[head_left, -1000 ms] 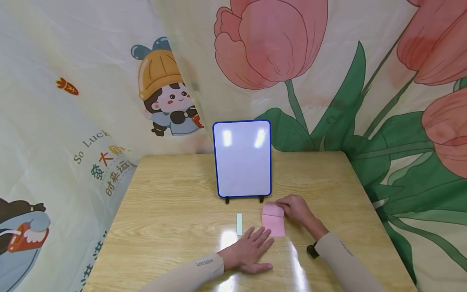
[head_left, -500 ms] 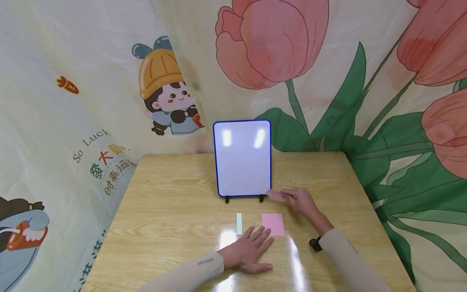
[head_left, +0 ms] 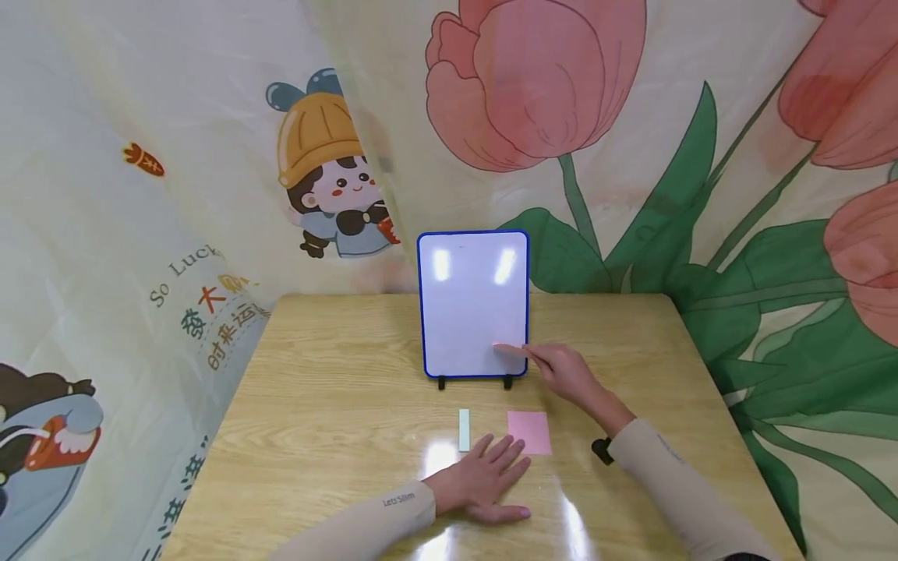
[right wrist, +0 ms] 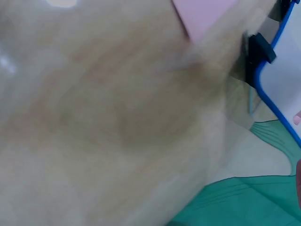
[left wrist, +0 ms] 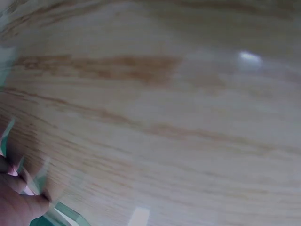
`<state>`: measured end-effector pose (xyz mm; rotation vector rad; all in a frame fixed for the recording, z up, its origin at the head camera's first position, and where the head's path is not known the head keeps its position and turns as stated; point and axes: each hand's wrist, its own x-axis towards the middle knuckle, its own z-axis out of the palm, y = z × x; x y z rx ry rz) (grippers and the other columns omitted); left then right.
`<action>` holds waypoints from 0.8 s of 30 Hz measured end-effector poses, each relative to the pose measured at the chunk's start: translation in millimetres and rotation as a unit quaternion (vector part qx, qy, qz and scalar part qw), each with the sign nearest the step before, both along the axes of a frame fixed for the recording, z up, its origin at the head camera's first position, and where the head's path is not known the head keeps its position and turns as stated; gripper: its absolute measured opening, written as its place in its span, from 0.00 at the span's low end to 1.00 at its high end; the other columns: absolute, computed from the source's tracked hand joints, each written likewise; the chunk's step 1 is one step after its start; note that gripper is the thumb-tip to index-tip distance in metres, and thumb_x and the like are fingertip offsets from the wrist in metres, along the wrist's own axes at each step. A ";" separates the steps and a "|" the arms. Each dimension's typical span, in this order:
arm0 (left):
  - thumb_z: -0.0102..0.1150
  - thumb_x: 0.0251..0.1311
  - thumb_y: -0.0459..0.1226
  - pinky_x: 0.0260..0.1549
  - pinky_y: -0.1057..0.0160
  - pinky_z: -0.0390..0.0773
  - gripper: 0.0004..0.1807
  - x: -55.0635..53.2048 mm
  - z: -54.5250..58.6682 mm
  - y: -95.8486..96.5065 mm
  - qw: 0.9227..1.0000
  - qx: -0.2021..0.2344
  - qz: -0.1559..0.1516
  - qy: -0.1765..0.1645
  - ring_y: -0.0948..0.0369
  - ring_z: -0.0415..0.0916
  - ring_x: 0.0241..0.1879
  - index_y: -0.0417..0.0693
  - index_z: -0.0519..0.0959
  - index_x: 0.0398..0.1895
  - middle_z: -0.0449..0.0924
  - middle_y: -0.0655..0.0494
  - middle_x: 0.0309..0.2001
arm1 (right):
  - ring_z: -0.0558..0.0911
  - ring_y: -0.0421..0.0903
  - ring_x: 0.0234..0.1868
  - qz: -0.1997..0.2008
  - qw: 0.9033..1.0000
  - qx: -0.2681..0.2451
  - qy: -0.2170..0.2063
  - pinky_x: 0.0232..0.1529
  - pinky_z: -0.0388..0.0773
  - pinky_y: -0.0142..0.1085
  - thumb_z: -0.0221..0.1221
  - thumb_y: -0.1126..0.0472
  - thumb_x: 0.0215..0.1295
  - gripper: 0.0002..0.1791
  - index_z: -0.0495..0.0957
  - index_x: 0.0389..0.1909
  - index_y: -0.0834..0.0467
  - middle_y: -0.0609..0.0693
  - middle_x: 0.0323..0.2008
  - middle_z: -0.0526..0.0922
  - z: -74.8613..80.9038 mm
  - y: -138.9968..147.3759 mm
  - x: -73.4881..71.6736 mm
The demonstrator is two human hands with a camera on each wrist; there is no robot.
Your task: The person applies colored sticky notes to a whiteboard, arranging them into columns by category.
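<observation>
My right hand (head_left: 567, 372) pinches a pink sticky note (head_left: 510, 350) by its right end. The note is in front of the lower right part of a blue-framed whiteboard (head_left: 473, 304); whether it touches the surface I cannot tell. On the table lies another pink sticky note (head_left: 530, 432), single or stacked. My left hand (head_left: 486, 479) rests palm down with fingers spread, fingertips at that note's lower left corner. A pale green paper strip (head_left: 464, 430) lies just beyond the left fingers. In the right wrist view only a sliver of the hand shows.
The whiteboard stands upright on black feet (head_left: 441, 382) toward the back of the wooden table (head_left: 337, 389). Printed cloth with tulips (head_left: 547, 86) hangs behind and at the sides. Light glares on the tabletop near the left hand.
My right hand has lifted the pink note off the one on the table and carried it up and left to the whiteboard's lower right. The left hand stays put.
</observation>
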<state>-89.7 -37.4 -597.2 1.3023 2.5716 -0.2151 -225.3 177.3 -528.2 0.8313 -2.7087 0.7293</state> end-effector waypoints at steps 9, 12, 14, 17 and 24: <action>0.10 0.64 0.72 0.75 0.48 0.50 0.48 -3.5 3.0 -0.1 1.000 0.003 0.007 -0.019 0.55 0.41 0.79 0.58 0.47 0.80 0.42 0.54 0.81 | 0.87 0.52 0.42 0.048 0.996 0.035 0.059 0.43 0.84 0.46 0.60 0.69 0.66 0.16 0.82 0.54 0.61 0.56 0.44 0.88 34.9 -24.0 -26.4; 0.08 0.66 0.70 0.75 0.48 0.49 0.46 -4.4 3.9 -1.7 1.000 0.001 0.004 -0.009 0.56 0.40 0.80 0.59 0.46 0.80 0.41 0.55 0.81 | 0.85 0.52 0.46 0.056 0.995 0.049 0.067 0.49 0.83 0.47 0.60 0.69 0.66 0.17 0.81 0.56 0.60 0.56 0.46 0.87 45.9 -32.1 -31.5; 0.09 0.67 0.69 0.75 0.49 0.49 0.44 -5.6 5.7 -2.9 1.000 0.007 -0.001 -0.001 0.56 0.40 0.80 0.58 0.46 0.80 0.41 0.55 0.81 | 0.85 0.52 0.49 0.056 0.994 0.061 0.068 0.52 0.81 0.48 0.60 0.70 0.66 0.18 0.81 0.57 0.60 0.55 0.48 0.87 51.7 -37.2 -34.2; 0.13 0.70 0.67 0.75 0.49 0.50 0.43 -10.4 12.3 -6.9 0.999 0.038 -0.010 0.022 0.56 0.43 0.79 0.54 0.49 0.80 0.44 0.55 0.80 | 0.84 0.53 0.52 0.056 0.993 0.076 0.069 0.57 0.79 0.49 0.60 0.70 0.66 0.20 0.80 0.59 0.59 0.54 0.51 0.86 59.1 -44.4 -37.2; 0.29 0.75 0.58 0.70 0.49 0.63 0.36 -46.6 37.5 -48.4 0.958 0.243 -0.002 0.150 0.51 0.64 0.72 0.42 0.68 0.70 0.68 0.48 0.71 | 0.83 0.53 0.52 0.071 0.984 0.070 0.146 0.58 0.77 0.47 0.60 0.70 0.65 0.21 0.78 0.60 0.60 0.54 0.53 0.85 64.7 -57.6 -50.1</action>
